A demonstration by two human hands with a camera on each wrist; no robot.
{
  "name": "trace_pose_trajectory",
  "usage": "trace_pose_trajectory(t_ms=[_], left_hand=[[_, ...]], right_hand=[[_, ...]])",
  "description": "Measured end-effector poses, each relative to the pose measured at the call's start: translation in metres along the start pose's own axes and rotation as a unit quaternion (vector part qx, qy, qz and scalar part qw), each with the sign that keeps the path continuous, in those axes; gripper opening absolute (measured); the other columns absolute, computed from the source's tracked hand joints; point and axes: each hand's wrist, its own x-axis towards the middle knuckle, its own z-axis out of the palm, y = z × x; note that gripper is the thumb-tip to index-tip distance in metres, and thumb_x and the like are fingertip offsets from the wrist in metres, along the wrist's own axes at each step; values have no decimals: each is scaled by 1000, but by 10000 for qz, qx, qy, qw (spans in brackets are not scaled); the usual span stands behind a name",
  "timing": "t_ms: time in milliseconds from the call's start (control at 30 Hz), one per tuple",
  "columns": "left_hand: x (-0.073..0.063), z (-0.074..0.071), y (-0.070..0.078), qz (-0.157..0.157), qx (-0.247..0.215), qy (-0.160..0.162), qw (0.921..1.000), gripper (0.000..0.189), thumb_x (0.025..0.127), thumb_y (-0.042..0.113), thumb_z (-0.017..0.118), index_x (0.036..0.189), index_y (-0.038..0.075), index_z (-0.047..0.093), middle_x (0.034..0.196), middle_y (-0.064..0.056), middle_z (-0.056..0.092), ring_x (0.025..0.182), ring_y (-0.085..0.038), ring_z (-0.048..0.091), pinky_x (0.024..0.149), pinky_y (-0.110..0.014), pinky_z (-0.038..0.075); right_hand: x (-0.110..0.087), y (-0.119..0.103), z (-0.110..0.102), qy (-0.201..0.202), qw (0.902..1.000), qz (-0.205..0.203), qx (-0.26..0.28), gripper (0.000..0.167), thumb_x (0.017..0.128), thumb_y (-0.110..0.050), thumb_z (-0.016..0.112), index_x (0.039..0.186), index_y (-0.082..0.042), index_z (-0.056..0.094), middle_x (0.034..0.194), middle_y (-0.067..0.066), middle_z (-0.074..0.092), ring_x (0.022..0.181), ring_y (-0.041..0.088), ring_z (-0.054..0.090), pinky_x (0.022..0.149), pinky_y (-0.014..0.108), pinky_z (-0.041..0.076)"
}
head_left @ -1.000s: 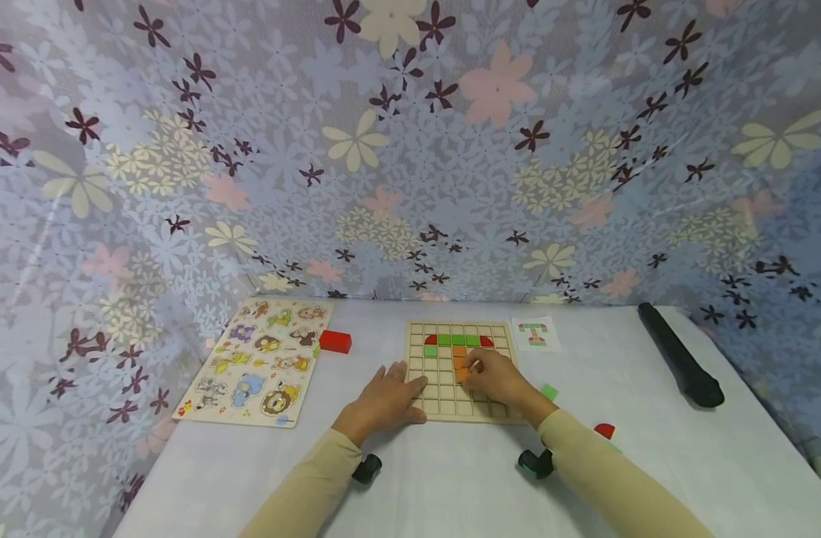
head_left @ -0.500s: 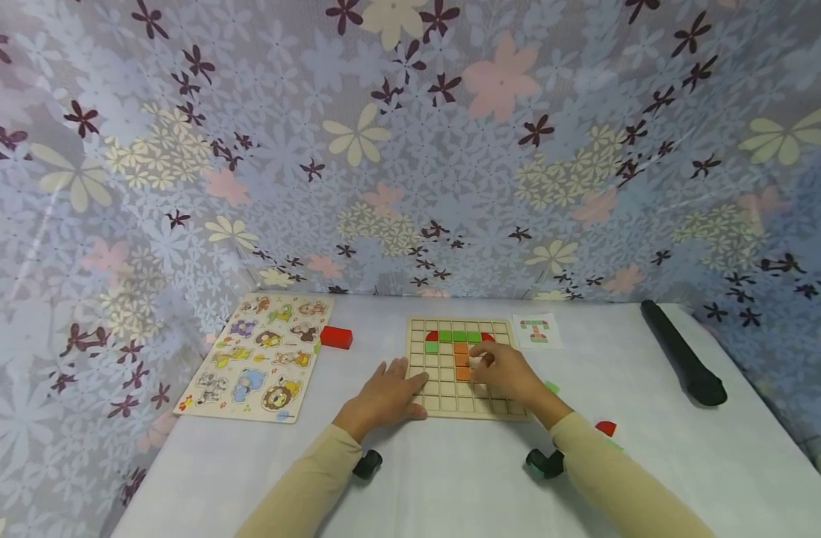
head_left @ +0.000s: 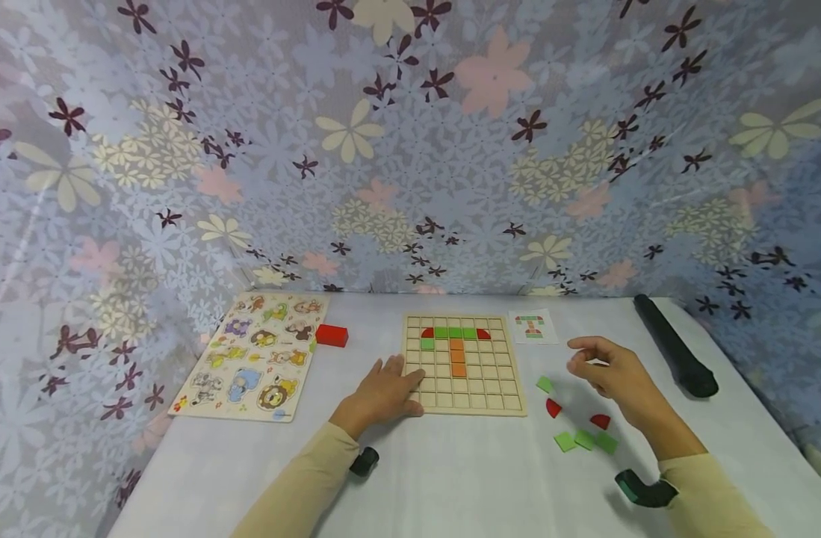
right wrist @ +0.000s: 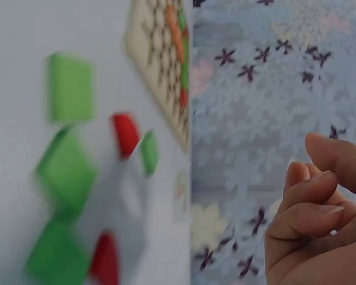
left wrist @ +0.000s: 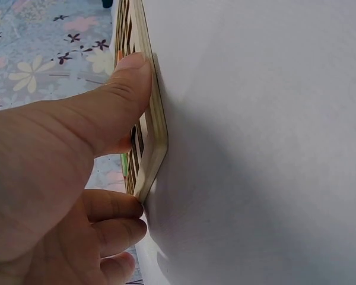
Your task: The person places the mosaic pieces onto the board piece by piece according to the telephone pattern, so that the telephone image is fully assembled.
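My left hand (head_left: 381, 392) rests relaxed at the near left corner of the wooden board (head_left: 491, 385), touching it without clasping it. The fingers of my right hand (head_left: 612, 370) curl loosely above the counter (head_left: 450, 478), thumb and forefinger apart, holding nothing. Below and to the left are loose green squares (head_left: 565, 441) and red wedges (head_left: 600, 421). If my left hand pushed, the board could slide askew; a careless sweep of my right could scatter the pieces. The board lies flat, left of them, near edge towards me, looking about square, so I can't pick a long axis. On it, the orange strip (head_left: 457, 357) runs lengthwise towards me from the red-and-green row (head_left: 455, 333), which stretches left to right
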Motion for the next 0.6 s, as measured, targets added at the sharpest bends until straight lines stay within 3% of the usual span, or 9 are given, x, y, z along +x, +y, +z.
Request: trace_pose_trajectory(t_ms=[200, 467, 600], left_hand=[[-1, -1, -1, -25, 19, 1, 10000, 73, 91, 47, 72, 154, 20, 47, 164, -21, 31, 155, -34, 23, 126, -52, 16], [0, -2, 0, -76, -73, -58, 9999, 74, 91, 47, 72, 155, 20, 46, 164, -21, 30, 155, -34, 22, 127, -51, 15], [-1, -1, 0, -24, -87, -34, 10000, 73, 91, 47, 73, 154, 20, 47, 164, -21, 30, 155, -34, 23, 127, -51, 16]], right_hand=[[-20, 27, -15, 128, 9991, 400, 10, 53, 98, -25, 71, 137, 3, 50, 99, -3, 60, 64, 14, 45, 51, 31, 40], [-26, 47, -17, -487, 9939, 891, -428, 58, 95, -21, 72, 143, 2, 51, 123, 18, 58, 80, 19, 59, 58, 33, 45], [-28, 57, -25, -622, 9885, 1120, -809, 59, 93, -21, 75, 142, 2, 53, 123, 18, 59, 87, 18, 57, 61, 32, 45]])
